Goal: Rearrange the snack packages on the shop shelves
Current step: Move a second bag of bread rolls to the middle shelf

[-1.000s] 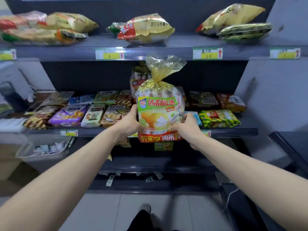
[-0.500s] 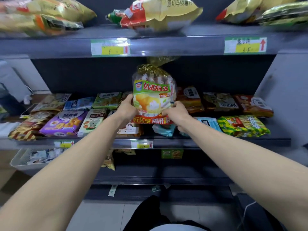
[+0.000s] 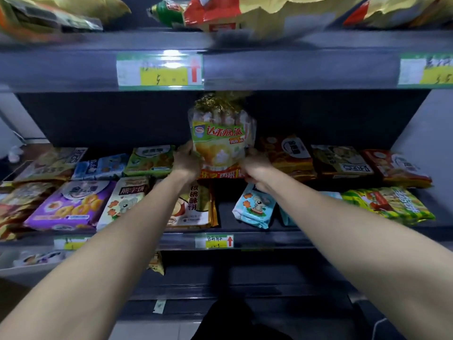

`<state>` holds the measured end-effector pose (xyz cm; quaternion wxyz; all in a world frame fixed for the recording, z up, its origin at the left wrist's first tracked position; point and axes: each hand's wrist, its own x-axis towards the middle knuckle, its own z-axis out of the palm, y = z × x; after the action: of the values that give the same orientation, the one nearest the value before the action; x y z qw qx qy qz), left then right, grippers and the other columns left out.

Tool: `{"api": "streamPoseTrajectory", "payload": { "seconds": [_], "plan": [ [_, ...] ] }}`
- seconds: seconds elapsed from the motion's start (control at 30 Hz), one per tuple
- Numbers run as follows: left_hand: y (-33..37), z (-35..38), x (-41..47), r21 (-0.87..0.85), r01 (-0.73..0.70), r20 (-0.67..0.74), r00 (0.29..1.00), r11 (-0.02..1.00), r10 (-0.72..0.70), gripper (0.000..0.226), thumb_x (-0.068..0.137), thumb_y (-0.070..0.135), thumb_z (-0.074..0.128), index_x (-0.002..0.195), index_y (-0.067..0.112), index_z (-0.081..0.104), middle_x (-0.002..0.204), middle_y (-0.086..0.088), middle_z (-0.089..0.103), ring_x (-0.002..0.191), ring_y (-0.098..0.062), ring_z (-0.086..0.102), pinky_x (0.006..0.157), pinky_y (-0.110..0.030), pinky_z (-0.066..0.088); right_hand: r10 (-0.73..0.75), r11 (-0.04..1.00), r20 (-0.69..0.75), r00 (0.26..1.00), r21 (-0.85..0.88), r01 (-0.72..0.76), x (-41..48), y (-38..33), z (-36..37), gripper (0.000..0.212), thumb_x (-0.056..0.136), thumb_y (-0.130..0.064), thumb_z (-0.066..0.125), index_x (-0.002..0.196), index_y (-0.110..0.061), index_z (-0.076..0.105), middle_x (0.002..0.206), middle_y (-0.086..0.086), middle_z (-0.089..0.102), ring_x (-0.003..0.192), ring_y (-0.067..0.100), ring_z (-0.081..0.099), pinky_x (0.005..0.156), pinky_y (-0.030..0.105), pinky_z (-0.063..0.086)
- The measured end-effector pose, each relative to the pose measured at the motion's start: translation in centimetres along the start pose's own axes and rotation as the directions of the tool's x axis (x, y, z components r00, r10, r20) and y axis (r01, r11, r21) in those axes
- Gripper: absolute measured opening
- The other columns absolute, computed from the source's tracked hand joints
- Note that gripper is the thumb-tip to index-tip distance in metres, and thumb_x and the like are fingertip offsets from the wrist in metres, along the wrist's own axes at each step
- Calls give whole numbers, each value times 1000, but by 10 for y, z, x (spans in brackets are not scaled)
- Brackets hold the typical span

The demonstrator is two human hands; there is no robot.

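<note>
A tall clear bag of cakes (image 3: 221,141) with a green and red label and a gold tied top stands upright deep inside the middle shelf (image 3: 257,240). My left hand (image 3: 187,161) grips its left side and my right hand (image 3: 255,168) grips its lower right side. The bag's tied top reaches up to the underside of the upper shelf (image 3: 294,69). Its bottom edge is hidden behind my hands and a brown cookie pack (image 3: 196,204).
Flat snack packs cover the middle shelf: a purple pack (image 3: 71,204), a white bear-biscuit pack (image 3: 125,200), a blue pack (image 3: 255,204), a green-yellow pack (image 3: 389,202), brown packs at the back right (image 3: 340,160). Large crisp bags (image 3: 220,11) lie on the upper shelf.
Both hands have carried the cake bag forward, from in front of the shelf edge to the back of the middle shelf. The view has closed in on the shelves.
</note>
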<state>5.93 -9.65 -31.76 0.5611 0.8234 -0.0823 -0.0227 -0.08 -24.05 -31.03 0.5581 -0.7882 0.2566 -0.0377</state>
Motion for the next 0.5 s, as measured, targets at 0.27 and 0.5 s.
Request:
{"api": "streamPoseTrajectory", "payload": {
  "seconds": [0.27,0.5],
  "plan": [
    [-8,25,11,22,-15,143,990,1000,12,60,88,-4,56,141,22,41,118,7,51,109,-8,48,72,-5,38,127,987,-2,992,97,-126,16,19,-12,53,91,0,34,141,-19,36,125,8,57,101,23,55,96,49,49],
    [-21,30,19,-5,20,213,977,1000,-19,78,80,-6,66,145,23,35,140,0,48,127,-17,46,93,-21,42,136,989,-26,990,-59,-138,18,21,-15,44,88,5,37,131,-7,44,113,7,53,108,29,53,95,45,51]
  ]
}}
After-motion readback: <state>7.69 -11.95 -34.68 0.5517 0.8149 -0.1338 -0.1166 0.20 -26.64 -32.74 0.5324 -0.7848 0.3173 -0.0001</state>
